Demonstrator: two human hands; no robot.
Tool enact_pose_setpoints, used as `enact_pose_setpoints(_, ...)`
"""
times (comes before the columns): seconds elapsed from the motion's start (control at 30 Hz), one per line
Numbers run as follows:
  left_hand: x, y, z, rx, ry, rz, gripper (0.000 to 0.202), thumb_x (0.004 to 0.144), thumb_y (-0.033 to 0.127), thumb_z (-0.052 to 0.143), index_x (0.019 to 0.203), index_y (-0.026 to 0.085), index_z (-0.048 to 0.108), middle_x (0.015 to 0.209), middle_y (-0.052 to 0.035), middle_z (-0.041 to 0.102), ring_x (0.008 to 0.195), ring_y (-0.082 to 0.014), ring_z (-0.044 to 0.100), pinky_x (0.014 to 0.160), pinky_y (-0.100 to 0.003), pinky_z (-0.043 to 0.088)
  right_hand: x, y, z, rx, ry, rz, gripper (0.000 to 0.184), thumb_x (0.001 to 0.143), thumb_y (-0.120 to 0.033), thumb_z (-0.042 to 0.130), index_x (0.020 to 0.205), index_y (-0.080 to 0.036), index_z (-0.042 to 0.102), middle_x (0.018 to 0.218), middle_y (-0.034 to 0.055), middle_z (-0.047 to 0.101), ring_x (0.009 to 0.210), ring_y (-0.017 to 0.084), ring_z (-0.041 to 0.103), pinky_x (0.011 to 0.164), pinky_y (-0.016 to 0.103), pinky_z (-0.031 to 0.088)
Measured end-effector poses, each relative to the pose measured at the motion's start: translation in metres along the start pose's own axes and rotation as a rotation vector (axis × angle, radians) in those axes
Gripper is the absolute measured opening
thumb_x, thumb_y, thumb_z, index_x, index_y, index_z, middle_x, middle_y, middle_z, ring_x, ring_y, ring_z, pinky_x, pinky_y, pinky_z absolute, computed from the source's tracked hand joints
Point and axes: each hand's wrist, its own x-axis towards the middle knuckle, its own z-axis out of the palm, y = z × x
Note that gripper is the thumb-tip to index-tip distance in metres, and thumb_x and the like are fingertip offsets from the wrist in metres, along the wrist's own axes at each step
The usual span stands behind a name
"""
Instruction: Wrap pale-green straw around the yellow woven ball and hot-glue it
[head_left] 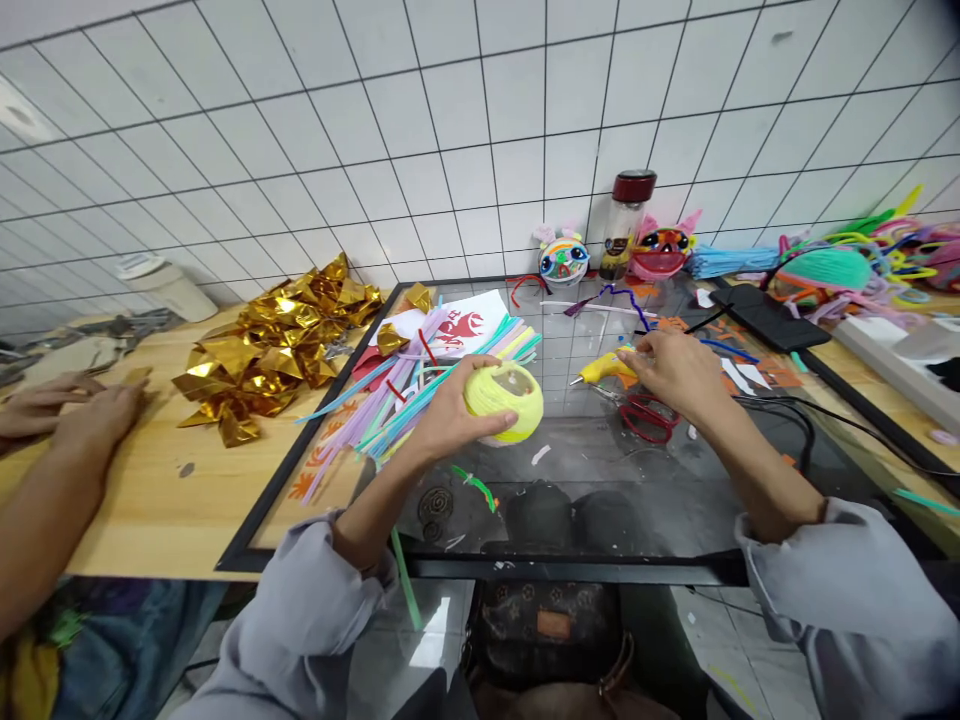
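My left hand [461, 405] is wrapped round a pale yellow hollow ball [517, 418], which has a see-through opening at its top and is held above the dark glass mat. Farther right, my right hand [671, 375] closes its fingers at the rear end of a yellow glue gun [600, 368]; the gun's metal nozzle points left. Red-handled scissors [649, 418] lie just below that hand. Beside my left hand spreads a bundle of pastel pipe cleaners [409, 385]. A short curved green strip [476, 487] rests on the mat nearer to me.
Crumpled gold foil [277, 340] and a co-worker's hands [75, 410] are at left. Two decorated animal heads [564, 260] and a jar [626, 225] stand by the tiled wall. A black phone [776, 315], a cable [847, 415] and more pipe cleaners [832, 265] lie right.
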Motion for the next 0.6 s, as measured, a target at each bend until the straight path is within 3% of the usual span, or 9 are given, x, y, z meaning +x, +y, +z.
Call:
enact_pose_setpoints(0.1, 0.003, -0.001, -0.004, -0.074, -0.018, -0.040, 0.072, 0.058, 0.046, 0.084, 0.118, 0.019, 0.054, 0.115, -0.0054, 0.067, 0.105, -0.0258, 0.066, 0.090, -0.036, 0.054, -0.004, 0.002, -0.001, -0.161, -0.151, 0.008, 0.050, 0.095, -0.058, 0.050, 0.106, -0.016, 0.074, 0.109, 0.0181, 0.076, 0.101, 0.034, 0.071, 0.067, 0.034, 0.045)
enact_pose_setpoints(0.2, 0.005, -0.003, -0.007, -0.125, -0.069, -0.053, 0.073, 0.057, 0.046, 0.085, 0.117, 0.018, 0.054, 0.112, -0.0053, 0.067, 0.101, -0.0242, 0.066, 0.086, -0.033, 0.054, -0.003, 0.001, 0.003, -0.220, -0.208, -0.017, 0.052, 0.093, -0.060, 0.053, 0.103, -0.014, 0.074, 0.105, 0.0203, 0.076, 0.097, 0.034, 0.072, 0.065, 0.034, 0.045)
enact_pose_setpoints(0.37, 0.006, -0.004, -0.010, -0.154, -0.133, -0.092, 0.077, 0.054, 0.046, 0.087, 0.116, 0.017, 0.052, 0.107, -0.0050, 0.066, 0.091, -0.0209, 0.064, 0.079, -0.030, 0.054, 0.002, 0.003, 0.011, -0.162, -0.215, -0.039, 0.044, 0.089, -0.054, 0.058, 0.098, -0.015, 0.075, 0.098, 0.0190, 0.078, 0.086, 0.031, 0.072, 0.059, 0.032, 0.041)
enact_pose_setpoints(0.5, 0.006, -0.003, -0.009, -0.138, -0.127, -0.078, 0.076, 0.057, 0.048, 0.085, 0.118, 0.016, 0.053, 0.111, -0.0069, 0.066, 0.093, -0.0217, 0.066, 0.079, -0.031, 0.054, 0.005, 0.002, 0.013, -0.083, -0.224, 0.047, 0.040, 0.084, -0.049, 0.062, 0.100, -0.016, 0.076, 0.093, 0.0163, 0.078, 0.082, 0.030, 0.072, 0.056, 0.032, 0.039)
enact_pose_setpoints(0.6, 0.005, -0.002, -0.007, -0.116, -0.119, -0.072, 0.075, 0.059, 0.048, 0.084, 0.121, 0.016, 0.054, 0.113, -0.0077, 0.067, 0.097, -0.0233, 0.066, 0.083, -0.033, 0.055, 0.005, 0.000, 0.012, 0.006, -0.152, 0.081, 0.040, 0.079, -0.045, 0.064, 0.102, -0.015, 0.076, 0.091, 0.0151, 0.078, 0.084, 0.032, 0.072, 0.058, 0.033, 0.040)
